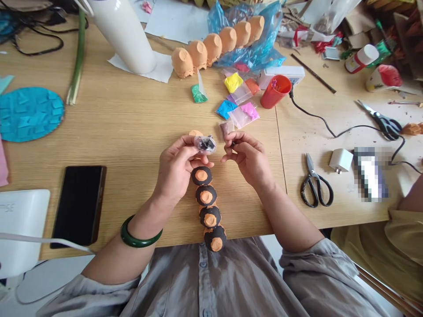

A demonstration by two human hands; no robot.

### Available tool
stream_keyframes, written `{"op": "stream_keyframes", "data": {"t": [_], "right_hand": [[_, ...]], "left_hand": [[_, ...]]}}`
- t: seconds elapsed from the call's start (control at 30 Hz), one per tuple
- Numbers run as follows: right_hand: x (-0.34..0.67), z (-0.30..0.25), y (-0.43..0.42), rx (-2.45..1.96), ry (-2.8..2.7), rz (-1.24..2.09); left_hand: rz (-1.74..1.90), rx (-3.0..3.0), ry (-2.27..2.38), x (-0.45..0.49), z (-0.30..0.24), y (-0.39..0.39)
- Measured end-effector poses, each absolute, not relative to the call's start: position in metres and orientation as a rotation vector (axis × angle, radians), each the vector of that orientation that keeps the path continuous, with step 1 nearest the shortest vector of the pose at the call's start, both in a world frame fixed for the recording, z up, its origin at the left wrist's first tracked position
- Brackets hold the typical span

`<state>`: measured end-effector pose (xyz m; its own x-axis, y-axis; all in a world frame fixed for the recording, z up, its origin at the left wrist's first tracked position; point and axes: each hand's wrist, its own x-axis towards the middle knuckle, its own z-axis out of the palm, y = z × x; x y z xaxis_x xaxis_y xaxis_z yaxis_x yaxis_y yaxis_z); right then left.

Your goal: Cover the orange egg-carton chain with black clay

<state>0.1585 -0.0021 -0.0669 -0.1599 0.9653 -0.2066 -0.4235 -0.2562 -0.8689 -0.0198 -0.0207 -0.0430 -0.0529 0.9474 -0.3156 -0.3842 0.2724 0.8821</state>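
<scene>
My left hand (178, 165) is closed on a small clear bag of black clay (205, 144), pinched at its top. My right hand (246, 156) is beside it, its fingers pinched on a small dark bit that I cannot make out. Under both hands lies a strip of egg-carton cups (209, 208), their sides covered in black with orange tops showing. The strip runs from my hands to the table's near edge. A green bangle (139, 235) circles my left wrist.
Small bags of coloured clay (238, 105) lie behind my hands, by a red cup (276, 90) and a plain orange egg-carton strip (216, 44). Black scissors (313, 182), a white charger (340, 160) and cable sit right. A dark phone (79, 204) lies left. A white cylinder (122, 33) stands behind.
</scene>
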Motion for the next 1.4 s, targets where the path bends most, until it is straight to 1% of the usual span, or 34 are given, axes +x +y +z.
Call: {"op": "stream_keyframes", "data": {"t": [0.27, 0.37, 0.73, 1.0, 1.07, 1.27, 1.4], "right_hand": [[0.154, -0.062, -0.004, -0.956, -0.829, 1.744], [0.153, -0.058, -0.007, -0.960, -0.843, 1.833], [0.152, -0.049, -0.008, -0.875, -0.760, 1.968], [0.151, -0.052, -0.009, -0.923, -0.878, 1.935], [0.149, -0.054, -0.010, -0.973, -0.900, 1.876], [0.145, -0.058, -0.012, -1.115, -1.088, 1.547], [0.145, -0.060, -0.013, -1.106, -1.121, 1.538]], "left_hand": [[1.173, 0.627, 1.006, -0.023, -0.041, -0.019], [1.152, 0.669, 1.007, -0.024, -0.041, -0.019], [1.166, 0.774, 0.980, -0.030, -0.054, -0.017], [1.201, 0.856, 1.026, -0.029, -0.054, -0.019], [1.246, 0.923, 1.089, -0.027, -0.055, -0.021], [1.269, 1.245, 1.207, -0.026, -0.061, -0.027], [1.297, 1.568, 1.319, -0.028, -0.062, -0.029]]}}
